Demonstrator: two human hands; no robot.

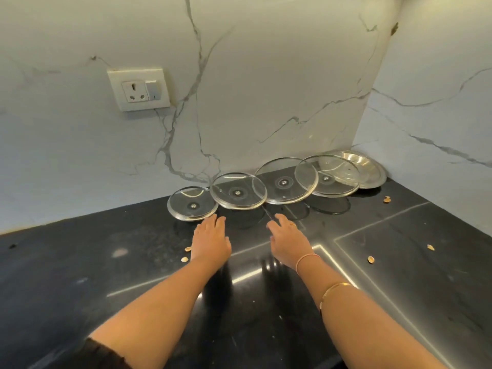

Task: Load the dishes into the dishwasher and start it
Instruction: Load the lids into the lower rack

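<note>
Several round glass lids lean in an overlapping row against the marble wall: a small lid (pixel 192 202) at the left, a second lid (pixel 237 190), a third lid (pixel 285 180) and a fourth lid (pixel 328 174). Behind the fourth leans a steel plate (pixel 368 170) in the corner. My left hand (pixel 210 237) reaches over the black counter with straight fingers, its tips just short of the small lid. My right hand (pixel 288 239), also with straight fingers, stretches toward the gap below the second and third lids. Neither hand holds anything.
The black counter (pixel 133 262) runs into a corner of white marble walls. A wall socket (pixel 138 89) sits up left. Several nut shells lie scattered, such as one shell (pixel 371 259) at the right and another shell (pixel 184 259) near my left wrist.
</note>
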